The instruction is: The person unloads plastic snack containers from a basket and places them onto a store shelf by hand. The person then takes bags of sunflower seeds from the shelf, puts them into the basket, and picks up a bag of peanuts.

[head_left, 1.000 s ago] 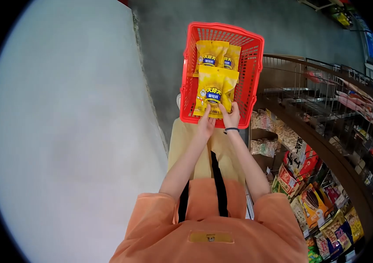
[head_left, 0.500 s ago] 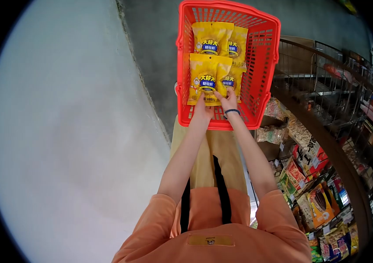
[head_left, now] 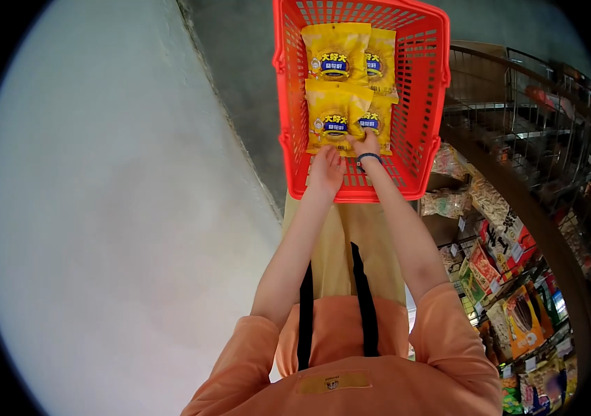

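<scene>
A red plastic basket (head_left: 431,104) holds several yellow bags of sunflower seeds, laid overlapping in two rows. My left hand (head_left: 328,169) is just below the bottom edge of the front left bag (head_left: 338,111), its fingers stretched and slightly apart, holding nothing. With thumb and fingers, my right hand (head_left: 367,145) holds the lower right corner of that front left bag, against the front right bag (head_left: 379,114); its fingertips are partly hidden. Behind lie the back left bag (head_left: 337,52) and the back right bag (head_left: 382,64).
A pale wall or panel (head_left: 136,208) fills the left side. To the right, wire shelves with a curved brown rail (head_left: 517,191) carry packaged snacks, among them an orange packet (head_left: 523,322). Grey floor (head_left: 240,62) shows beyond the basket.
My left hand has let go of the front left bag and drawn back toward me. The bag sits slightly turned, with my right hand still at its corner. The view has shifted a little.
</scene>
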A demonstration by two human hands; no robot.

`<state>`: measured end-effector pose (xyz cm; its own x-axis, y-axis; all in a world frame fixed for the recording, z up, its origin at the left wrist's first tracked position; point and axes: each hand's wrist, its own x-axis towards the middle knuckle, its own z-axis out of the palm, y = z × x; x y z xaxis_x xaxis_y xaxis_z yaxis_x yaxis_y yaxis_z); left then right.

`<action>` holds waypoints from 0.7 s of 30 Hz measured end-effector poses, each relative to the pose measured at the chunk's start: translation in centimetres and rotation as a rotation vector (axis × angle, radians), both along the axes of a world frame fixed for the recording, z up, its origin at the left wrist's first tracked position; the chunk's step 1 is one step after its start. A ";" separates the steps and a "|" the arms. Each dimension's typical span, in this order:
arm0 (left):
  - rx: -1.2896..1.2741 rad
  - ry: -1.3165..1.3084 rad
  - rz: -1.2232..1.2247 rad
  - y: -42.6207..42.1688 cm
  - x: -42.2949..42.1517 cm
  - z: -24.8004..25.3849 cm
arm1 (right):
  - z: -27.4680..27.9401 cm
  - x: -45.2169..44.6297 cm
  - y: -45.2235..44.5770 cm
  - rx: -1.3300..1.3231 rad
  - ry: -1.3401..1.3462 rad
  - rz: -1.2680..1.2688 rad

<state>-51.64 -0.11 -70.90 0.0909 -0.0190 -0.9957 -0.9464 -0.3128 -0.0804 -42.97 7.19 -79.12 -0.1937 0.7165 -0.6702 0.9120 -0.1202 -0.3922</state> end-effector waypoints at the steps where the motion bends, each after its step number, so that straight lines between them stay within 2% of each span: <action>1: -0.003 0.004 -0.009 -0.5 0.1 0.4 | 0.1 -0.2 0.2 -0.029 0.009 -0.009; 3: 0.330 0.068 0.105 -1.4 0.4 1.5 | 0.5 -0.6 0.4 -0.022 -0.008 -0.012; 6: 0.422 0.042 0.164 -2.0 0.7 4.1 | 1.4 -1.1 0.3 0.003 -0.021 -0.020; 10: 0.512 0.025 0.087 -3.4 -0.1 9.7 | 1.2 -0.1 -1.1 0.103 0.104 -0.064; 12: 0.541 0.004 0.066 -5.2 -0.1 11.8 | 1.6 0.4 -2.1 0.270 0.139 -0.086; 13: 0.559 0.011 0.051 -6.3 0.0 13.0 | 3.4 0.2 -2.0 0.166 0.133 -0.123; 16: 0.635 0.022 -0.060 -10.1 -0.2 15.4 | 7.8 0.6 -2.7 0.164 0.297 -0.052; 19: 0.630 -0.037 -0.133 -14.0 0.0 18.2 | 11.3 1.9 -4.9 0.105 0.524 -0.191; 21: 0.685 -0.085 -0.310 -16.0 0.4 19.9 | 14.5 2.8 -6.8 0.004 0.639 -0.296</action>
